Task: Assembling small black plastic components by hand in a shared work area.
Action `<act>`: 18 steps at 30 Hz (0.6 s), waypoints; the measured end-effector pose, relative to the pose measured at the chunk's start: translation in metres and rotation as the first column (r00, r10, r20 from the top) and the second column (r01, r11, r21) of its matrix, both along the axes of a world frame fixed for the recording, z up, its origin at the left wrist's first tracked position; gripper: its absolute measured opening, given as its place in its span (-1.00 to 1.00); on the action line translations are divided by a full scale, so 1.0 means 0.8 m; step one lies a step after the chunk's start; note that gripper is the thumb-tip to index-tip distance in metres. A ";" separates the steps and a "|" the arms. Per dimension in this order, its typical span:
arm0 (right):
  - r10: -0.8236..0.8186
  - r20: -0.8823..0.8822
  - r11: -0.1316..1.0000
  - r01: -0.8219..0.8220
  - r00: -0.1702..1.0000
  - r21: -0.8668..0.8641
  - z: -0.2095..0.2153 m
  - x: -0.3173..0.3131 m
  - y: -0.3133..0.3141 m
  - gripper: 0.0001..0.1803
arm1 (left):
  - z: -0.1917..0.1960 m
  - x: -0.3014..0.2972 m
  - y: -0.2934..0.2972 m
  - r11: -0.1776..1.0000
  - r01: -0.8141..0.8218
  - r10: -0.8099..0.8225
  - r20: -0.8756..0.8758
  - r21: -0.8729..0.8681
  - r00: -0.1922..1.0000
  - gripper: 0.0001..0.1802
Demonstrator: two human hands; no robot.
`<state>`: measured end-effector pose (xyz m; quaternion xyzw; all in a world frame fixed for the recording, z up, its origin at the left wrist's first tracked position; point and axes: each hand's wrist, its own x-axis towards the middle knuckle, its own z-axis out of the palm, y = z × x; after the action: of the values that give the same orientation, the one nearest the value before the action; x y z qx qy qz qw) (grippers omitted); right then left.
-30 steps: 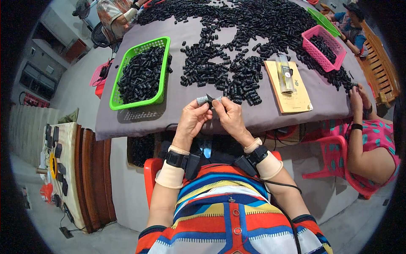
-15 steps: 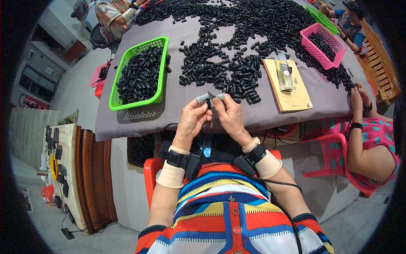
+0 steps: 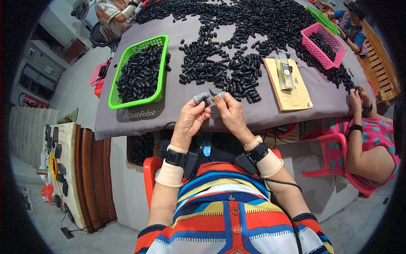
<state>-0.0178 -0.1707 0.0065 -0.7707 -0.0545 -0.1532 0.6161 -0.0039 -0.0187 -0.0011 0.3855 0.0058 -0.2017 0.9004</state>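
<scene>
Near the table's front edge, my left hand (image 3: 193, 117) is closed in a pinch on a small black plastic piece (image 3: 206, 102). A grey wrap (image 3: 201, 98) covers one of its fingertips. Close by on the right, my right hand (image 3: 231, 116) grips a small knife, whose dark pointed blade (image 3: 212, 92) shows above the fingers; its handle is hidden. Another grey cover shows at this hand's fingertip. The blade tip is near the black piece, but I cannot tell whether they touch. Many similar black pieces (image 3: 245, 80) lie just beyond my hands.
A green basket (image 3: 165, 72) of black pieces stands left on the grey cloth (image 3: 177, 112). A yellowish pad (image 3: 296, 101) with a clear-and-yellow package lies right. Beyond are a pink basket (image 3: 338, 61) and another green one. Co-workers sit at right and far left.
My hands have drawn slightly apart, and the right hand has turned a little. The blade now stands clearer of the left fingers, and more of the black piece shows.
</scene>
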 end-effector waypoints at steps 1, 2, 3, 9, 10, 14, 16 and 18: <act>0.026 0.000 0.999 -0.026 1.000 -0.042 0.000 -0.001 -0.001 -0.71 | -0.001 0.000 0.002 1.000 0.000 0.000 0.000 0.001 1.000 -0.78; 0.026 0.000 0.999 -0.026 1.000 -0.041 0.002 -0.002 -0.001 -0.71 | -0.003 0.001 0.004 1.000 -0.003 0.003 -0.005 -0.022 1.000 -0.77; 0.049 0.038 0.997 -0.047 0.998 -0.057 0.005 -0.004 -0.001 -0.72 | -0.005 0.003 0.006 0.999 -0.006 0.005 -0.010 -0.046 1.000 -0.77; 0.134 0.118 0.979 -0.113 0.984 -0.169 0.004 -0.006 -0.002 -0.74 | -0.008 0.003 0.011 0.994 0.010 -0.010 -0.001 -0.111 1.000 -0.78; 0.158 0.163 0.967 -0.119 0.974 -0.227 0.002 -0.007 -0.001 -0.74 | -0.009 0.003 0.012 0.994 0.010 -0.010 -0.002 -0.111 1.000 -0.78; 0.152 0.189 0.959 -0.099 0.970 -0.267 -0.001 -0.006 0.000 -0.73 | -0.013 0.005 0.016 0.995 0.029 -0.029 0.009 -0.090 1.000 -0.74; 0.151 0.193 0.951 -0.090 0.969 -0.294 0.001 -0.007 0.001 -0.74 | -0.012 0.004 0.016 0.995 0.040 -0.039 0.007 -0.094 0.999 -0.73; 0.145 0.194 0.956 -0.087 0.970 -0.281 0.001 -0.007 0.001 -0.74 | -0.009 0.003 0.016 0.994 0.037 -0.037 0.001 -0.101 0.999 -0.73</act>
<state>-0.0237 -0.1696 0.0074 -0.8223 -0.1857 -0.1892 0.5036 -0.0012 -0.0062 -0.0081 0.3395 -0.0110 -0.2186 0.9148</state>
